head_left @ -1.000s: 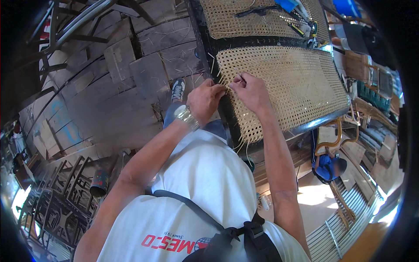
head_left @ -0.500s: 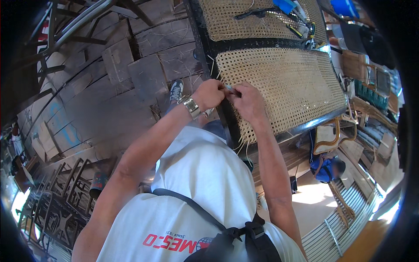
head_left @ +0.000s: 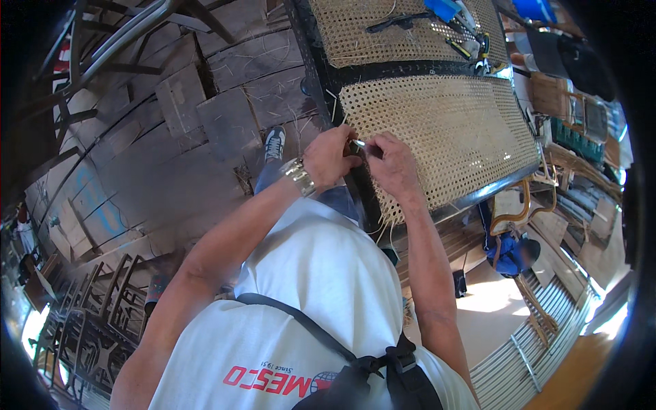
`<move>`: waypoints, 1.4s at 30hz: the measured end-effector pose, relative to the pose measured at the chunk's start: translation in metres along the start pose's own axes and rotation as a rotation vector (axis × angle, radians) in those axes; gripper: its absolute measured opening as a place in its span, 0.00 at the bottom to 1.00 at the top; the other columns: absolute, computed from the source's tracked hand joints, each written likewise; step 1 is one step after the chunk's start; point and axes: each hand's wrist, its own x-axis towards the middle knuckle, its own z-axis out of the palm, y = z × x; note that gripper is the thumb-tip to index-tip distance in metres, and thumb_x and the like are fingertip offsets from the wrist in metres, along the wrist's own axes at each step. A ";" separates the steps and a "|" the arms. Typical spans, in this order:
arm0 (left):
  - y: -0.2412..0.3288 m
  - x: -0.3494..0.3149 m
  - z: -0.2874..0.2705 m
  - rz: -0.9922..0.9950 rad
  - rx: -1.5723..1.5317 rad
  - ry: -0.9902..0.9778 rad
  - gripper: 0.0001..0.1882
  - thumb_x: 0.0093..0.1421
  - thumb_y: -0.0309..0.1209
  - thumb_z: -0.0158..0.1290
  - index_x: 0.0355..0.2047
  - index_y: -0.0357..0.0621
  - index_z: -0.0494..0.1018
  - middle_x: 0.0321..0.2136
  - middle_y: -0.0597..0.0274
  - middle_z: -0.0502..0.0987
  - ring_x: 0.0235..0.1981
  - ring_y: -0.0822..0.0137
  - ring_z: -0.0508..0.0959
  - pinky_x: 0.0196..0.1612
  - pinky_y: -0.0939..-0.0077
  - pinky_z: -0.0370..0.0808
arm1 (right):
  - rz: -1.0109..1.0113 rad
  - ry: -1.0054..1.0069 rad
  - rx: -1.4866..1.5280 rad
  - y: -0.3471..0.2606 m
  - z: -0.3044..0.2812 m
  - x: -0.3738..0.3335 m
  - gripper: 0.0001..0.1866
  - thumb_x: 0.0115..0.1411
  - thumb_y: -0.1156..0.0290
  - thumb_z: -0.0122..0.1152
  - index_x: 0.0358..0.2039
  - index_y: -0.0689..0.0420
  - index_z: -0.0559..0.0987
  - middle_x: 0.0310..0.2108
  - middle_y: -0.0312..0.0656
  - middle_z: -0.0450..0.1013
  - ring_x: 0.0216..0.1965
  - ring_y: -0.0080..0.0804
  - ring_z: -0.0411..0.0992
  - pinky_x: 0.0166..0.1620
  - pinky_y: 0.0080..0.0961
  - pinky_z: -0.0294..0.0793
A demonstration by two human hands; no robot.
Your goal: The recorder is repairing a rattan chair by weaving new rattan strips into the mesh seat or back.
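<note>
A woven cane panel point(head_left: 451, 130) is set in a black wooden frame point(head_left: 362, 195), its near-left edge under my hands. My right hand point(head_left: 393, 167) is closed around a small tool, whose pale, narrow tip point(head_left: 359, 143) points toward my left hand; most of its handle is hidden in my fingers. My left hand point(head_left: 329, 156), a metal watch on its wrist, has its fingers curled at the frame's left edge, by the tool's tip. Whatever lies between those fingers is hidden. Loose cane ends point(head_left: 386, 224) stick out at the panel's near corner.
On a second cane panel point(head_left: 355, 34) beyond lie a black tool point(head_left: 400, 22), pliers point(head_left: 482, 58) and a blue item point(head_left: 443, 9). Dark chair frames point(head_left: 89, 301) stand at lower left. A person in blue point(head_left: 509, 258) is at the right, near curved wooden parts.
My right hand has shifted slightly down and to the right with the tool, showing more of its tip. My left thumb has moved away from the index finger.
</note>
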 end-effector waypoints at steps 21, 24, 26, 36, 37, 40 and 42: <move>-0.040 0.006 0.001 0.146 -0.326 0.066 0.10 0.61 0.27 0.59 0.42 0.38 0.76 0.30 0.54 0.81 0.27 0.68 0.79 0.32 0.71 0.76 | 0.142 -0.321 -0.412 -0.040 -0.006 0.040 0.11 0.52 0.71 0.59 0.31 0.66 0.80 0.32 0.57 0.77 0.34 0.54 0.77 0.42 0.40 0.77; -0.042 -0.010 -0.016 0.048 -0.308 0.024 0.10 0.64 0.31 0.58 0.42 0.38 0.76 0.29 0.58 0.80 0.26 0.72 0.77 0.32 0.73 0.75 | 0.221 -0.483 -0.216 -0.021 -0.021 0.047 0.10 0.52 0.70 0.65 0.30 0.65 0.81 0.28 0.50 0.80 0.29 0.41 0.78 0.38 0.32 0.78; -0.051 -0.019 -0.025 -0.026 -0.270 -0.020 0.11 0.65 0.33 0.58 0.42 0.38 0.76 0.29 0.59 0.80 0.26 0.73 0.76 0.33 0.75 0.74 | 0.331 -0.452 0.180 0.011 -0.024 0.047 0.12 0.49 0.67 0.71 0.29 0.62 0.84 0.27 0.45 0.81 0.29 0.35 0.79 0.36 0.30 0.77; -0.065 -0.036 -0.023 -0.068 -0.327 0.085 0.15 0.66 0.38 0.57 0.42 0.37 0.77 0.30 0.58 0.80 0.29 0.70 0.76 0.35 0.73 0.74 | 0.269 -0.554 -0.014 0.000 -0.019 0.061 0.11 0.48 0.67 0.73 0.27 0.60 0.83 0.26 0.43 0.80 0.28 0.30 0.78 0.35 0.29 0.76; -0.062 -0.037 -0.020 -0.044 -0.338 0.117 0.14 0.66 0.38 0.57 0.42 0.38 0.77 0.30 0.58 0.80 0.29 0.70 0.76 0.35 0.73 0.74 | 0.204 -0.516 -0.081 -0.004 -0.016 0.058 0.11 0.49 0.67 0.72 0.28 0.60 0.82 0.26 0.43 0.80 0.29 0.31 0.78 0.36 0.29 0.76; -0.051 -0.044 -0.011 -0.072 -0.352 0.171 0.13 0.65 0.37 0.58 0.42 0.38 0.77 0.29 0.57 0.80 0.28 0.70 0.76 0.34 0.74 0.73 | 0.122 -0.449 -0.101 -0.003 -0.010 0.052 0.11 0.51 0.67 0.71 0.30 0.60 0.80 0.27 0.43 0.79 0.31 0.32 0.78 0.37 0.30 0.75; -0.039 -0.047 0.000 -0.040 -0.325 0.207 0.13 0.63 0.35 0.60 0.42 0.39 0.77 0.29 0.57 0.79 0.28 0.69 0.76 0.34 0.73 0.74 | 0.106 -0.421 -0.048 0.004 -0.012 0.050 0.12 0.52 0.67 0.70 0.32 0.60 0.79 0.28 0.43 0.79 0.32 0.32 0.77 0.38 0.31 0.75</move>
